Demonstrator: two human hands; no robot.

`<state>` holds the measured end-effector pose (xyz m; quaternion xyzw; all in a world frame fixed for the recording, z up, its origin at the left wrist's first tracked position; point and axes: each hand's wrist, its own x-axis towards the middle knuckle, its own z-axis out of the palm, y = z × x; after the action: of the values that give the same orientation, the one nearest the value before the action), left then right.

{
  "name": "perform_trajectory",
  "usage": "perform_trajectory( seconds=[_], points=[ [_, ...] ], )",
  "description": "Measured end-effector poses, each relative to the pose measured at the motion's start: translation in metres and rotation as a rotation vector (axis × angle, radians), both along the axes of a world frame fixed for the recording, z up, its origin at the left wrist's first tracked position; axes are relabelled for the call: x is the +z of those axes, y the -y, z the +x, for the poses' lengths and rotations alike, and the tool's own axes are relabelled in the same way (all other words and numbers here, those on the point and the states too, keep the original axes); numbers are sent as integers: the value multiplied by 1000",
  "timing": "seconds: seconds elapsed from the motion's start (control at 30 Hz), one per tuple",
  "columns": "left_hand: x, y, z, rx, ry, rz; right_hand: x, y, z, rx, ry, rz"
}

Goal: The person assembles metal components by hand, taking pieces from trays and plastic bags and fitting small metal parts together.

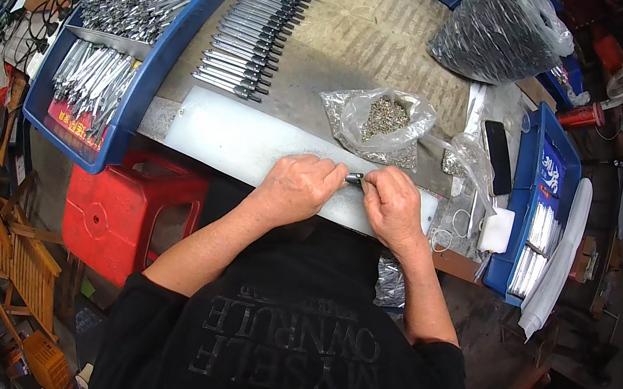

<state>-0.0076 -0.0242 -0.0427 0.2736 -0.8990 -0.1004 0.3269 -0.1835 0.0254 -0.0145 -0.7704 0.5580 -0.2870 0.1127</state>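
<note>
Both the left hand (pixel 298 190) and right hand (pixel 396 210) pinch a dark metallic piece (pixel 354 178) over a white board (pixel 247 138), likely steadying both ends; bagged parts (pixel 385 119) sit just ahead, seemingly within reach.

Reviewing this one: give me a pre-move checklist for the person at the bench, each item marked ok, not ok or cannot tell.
1. Dark cylindrical piece held: ok, between the left hand and right hand.
2. A hand free: not ok, both are occupied.
3. Piece's hidden ends properly fitted: cannot tell, fingers cover them.
4. Small metal parts accessible: ok, their clear plastic bag gapes open.
5. Smartphone off the white board: ok, to its right.
</note>
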Motion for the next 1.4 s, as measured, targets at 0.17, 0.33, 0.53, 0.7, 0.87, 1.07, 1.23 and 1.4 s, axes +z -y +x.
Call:
perform_trajectory(
  seconds=[0.17,0.33,0.53,0.7,0.87,1.07,1.23,1.4],
  points=[
    [-1,-1,1,-3,19,-8,6,1,0,3,25,101],
    [-2,-1,0,10,43,-58,11,3,1,7,-21,127],
    [-1,-1,0,4,40,-77,17,5,6,-42,-55,214],
    [-4,-1,0,2,34,-72,19,5,9,-160,39,334],
    [-1,-1,0,7,36,-36,15,6,4,-241,181,389],
    [1,0,1,3,3,27,9,5,-3,-233,314,395],
    [4,1,1,5,-8,41,7,5,-5,-144,229,332],
    [2,1,0,2,-20,35,1,3,3,-109,246,239]
  ],
)
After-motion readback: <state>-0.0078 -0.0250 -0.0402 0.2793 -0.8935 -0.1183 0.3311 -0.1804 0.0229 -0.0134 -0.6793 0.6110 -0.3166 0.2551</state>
